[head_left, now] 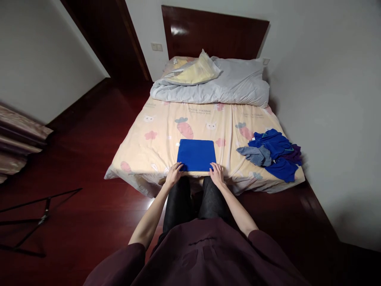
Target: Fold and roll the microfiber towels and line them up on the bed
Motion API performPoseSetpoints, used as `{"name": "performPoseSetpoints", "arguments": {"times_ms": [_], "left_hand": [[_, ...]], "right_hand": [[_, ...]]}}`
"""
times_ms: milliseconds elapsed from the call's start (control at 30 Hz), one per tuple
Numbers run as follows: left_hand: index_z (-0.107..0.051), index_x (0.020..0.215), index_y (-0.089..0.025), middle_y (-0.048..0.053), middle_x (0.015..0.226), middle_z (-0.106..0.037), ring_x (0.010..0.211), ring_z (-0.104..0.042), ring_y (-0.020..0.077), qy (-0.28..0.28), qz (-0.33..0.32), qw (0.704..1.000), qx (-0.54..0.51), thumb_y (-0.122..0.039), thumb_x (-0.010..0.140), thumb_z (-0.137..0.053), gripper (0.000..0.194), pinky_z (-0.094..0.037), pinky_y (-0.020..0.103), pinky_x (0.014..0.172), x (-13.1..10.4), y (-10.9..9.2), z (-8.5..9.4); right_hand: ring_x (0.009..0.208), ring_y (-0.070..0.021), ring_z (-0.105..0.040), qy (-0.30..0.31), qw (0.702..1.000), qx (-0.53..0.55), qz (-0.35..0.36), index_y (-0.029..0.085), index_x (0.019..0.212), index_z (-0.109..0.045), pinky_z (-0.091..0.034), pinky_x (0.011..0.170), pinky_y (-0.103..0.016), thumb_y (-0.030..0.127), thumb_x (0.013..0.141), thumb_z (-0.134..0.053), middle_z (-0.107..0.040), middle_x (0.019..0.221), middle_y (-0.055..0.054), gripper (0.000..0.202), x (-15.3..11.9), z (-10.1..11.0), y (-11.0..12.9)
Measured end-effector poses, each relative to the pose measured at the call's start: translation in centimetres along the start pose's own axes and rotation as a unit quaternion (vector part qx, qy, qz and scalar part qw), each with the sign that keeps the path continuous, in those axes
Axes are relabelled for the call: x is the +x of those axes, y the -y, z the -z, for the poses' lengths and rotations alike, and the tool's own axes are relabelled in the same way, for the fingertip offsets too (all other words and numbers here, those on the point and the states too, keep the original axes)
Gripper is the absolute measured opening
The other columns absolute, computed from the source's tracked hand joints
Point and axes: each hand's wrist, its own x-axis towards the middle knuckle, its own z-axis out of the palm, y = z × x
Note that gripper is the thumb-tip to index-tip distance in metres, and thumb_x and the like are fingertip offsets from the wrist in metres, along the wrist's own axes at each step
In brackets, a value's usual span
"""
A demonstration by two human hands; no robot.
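Note:
A flat blue rectangle, which looks like a folded blue cloth, lies on the bed near its front edge. A small white tag shows at its far left corner. At its near left corner my left hand has its fingers curled over the edge. My right hand holds the near right corner in the same way. Both thumbs are partly hidden. To the right lies a loose heap of blue clothes, with a grey-blue cloth on its left side and a dark purple piece at its right.
The bed has a cream sheet printed with carrots and rabbits. Across its far end lies a rolled grey quilt with a yellow pillow, below a dark headboard. A black metal stand is on the floor at left, near a curtain.

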Motion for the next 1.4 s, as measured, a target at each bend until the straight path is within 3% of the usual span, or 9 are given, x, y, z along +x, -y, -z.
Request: {"name": "performPoseSetpoints", "arguments": {"times_ms": [100,333,500,633,767,867,1000,1167,1400], "left_hand": [[-0.055,0.147,-0.014,0.016,0.161,-0.047,0.153,-0.039,0.0321,0.053,0.003,0.998,0.038,-0.024,0.095,-0.052,0.053,-0.033,0.05,0.126,-0.2,-0.4,-1.0],[-0.047,0.153,-0.009,0.023,0.157,-0.049,0.15,-0.044,0.0337,0.083,0.069,0.992,0.069,-0.008,0.084,-0.05,0.069,-0.036,0.052,0.122,0.8,-0.9,-2.1],[-0.059,0.138,-0.011,0.028,0.146,-0.057,0.141,-0.052,0.0366,0.084,0.093,0.991,0.042,-0.004,0.086,-0.047,0.054,-0.039,0.054,0.117,2.3,-1.7,-1.6],[-0.066,0.122,-0.016,0.025,0.122,-0.07,0.121,-0.065,0.0367,0.087,0.104,0.99,0.033,-0.008,0.09,-0.047,0.039,-0.042,0.055,0.111,3.5,-1.9,-0.9],[-0.07,0.114,-0.018,0.024,0.12,-0.07,0.113,-0.069,0.0361,0.094,0.107,0.99,0.022,-0.011,0.09,-0.052,0.03,-0.043,0.053,0.111,3.4,-1.9,0.0],[-0.072,0.114,-0.019,0.021,0.123,-0.071,0.111,-0.07,0.0342,0.105,0.108,0.988,0.021,-0.01,0.086,-0.056,0.033,-0.045,0.049,0.109,2.3,-1.6,0.7],[-0.075,0.116,-0.023,0.014,0.111,-0.077,0.104,-0.072,0.031,0.113,0.132,0.985,0.013,-0.011,0.081,-0.06,0.04,-0.05,0.042,0.104,1.1,-0.5,1.8],[-0.078,0.106,-0.022,0.007,0.108,-0.079,0.103,-0.073,0.0265,0.044,0.223,0.956,-0.184,-0.012,0.076,-0.061,0.037,-0.054,0.038,0.101,1.8,0.6,2.3],[-0.07,0.118,-0.014,0.012,0.103,-0.079,0.1,-0.075,0.022,-0.031,0.303,0.919,-0.25,-0.028,0.089,-0.057,0.034,-0.06,0.032,0.088,2.5,0.8,0.4]], "right_hand": [[0.146,-0.0259,-0.046,0.08,0.995,-0.024,0.051,0.018,0.145,-0.06,-0.031,0.123,-0.046,0.028,0.104,-0.046,-0.057,0.154,-0.012,0.045,-0.2,-0.1,-0.1],[0.144,-0.0265,-0.05,0.139,0.988,-0.062,-0.022,0.019,0.145,-0.06,-0.035,0.12,-0.047,0.02,0.096,-0.058,-0.057,0.154,-0.012,0.05,1.3,-1.4,-1.0],[0.132,-0.0313,-0.058,0.169,0.98,-0.097,-0.049,0.018,0.138,-0.066,-0.036,0.114,-0.047,0.011,0.088,-0.061,-0.066,0.142,-0.017,0.05,3.0,-1.7,-0.6],[0.112,-0.0301,-0.067,0.181,0.975,-0.114,-0.068,0.018,0.13,-0.072,-0.037,0.11,-0.044,0.011,0.086,-0.061,-0.076,0.111,-0.019,0.046,3.9,-1.3,-0.5],[0.105,-0.0285,-0.069,0.178,0.975,-0.111,-0.069,0.022,0.121,-0.077,-0.039,0.107,-0.04,0.013,0.085,-0.065,-0.076,0.099,-0.015,0.039,4.0,-0.6,-0.3],[0.106,-0.0292,-0.069,0.176,0.976,-0.104,-0.071,0.02,0.117,-0.078,-0.04,0.107,-0.041,0.015,0.085,-0.068,-0.076,0.102,-0.016,0.034,3.5,-0.1,-0.4],[0.107,-0.0276,-0.07,0.153,0.985,-0.031,-0.078,0.021,0.112,-0.08,-0.047,0.105,-0.04,0.022,0.083,-0.074,-0.076,0.111,-0.013,0.029,2.4,0.7,-1.7],[0.098,-0.0235,-0.073,0.063,0.958,0.232,-0.159,0.021,0.096,-0.079,-0.057,0.095,-0.038,0.032,0.078,-0.075,-0.079,0.103,-0.007,0.022,2.2,0.5,-3.7],[0.082,-0.0244,-0.074,0.023,0.934,0.298,-0.195,0.016,0.091,-0.073,-0.06,0.073,-0.033,0.055,0.079,-0.07,-0.078,0.088,-0.012,0.04,2.1,-1.2,-4.7]]}}
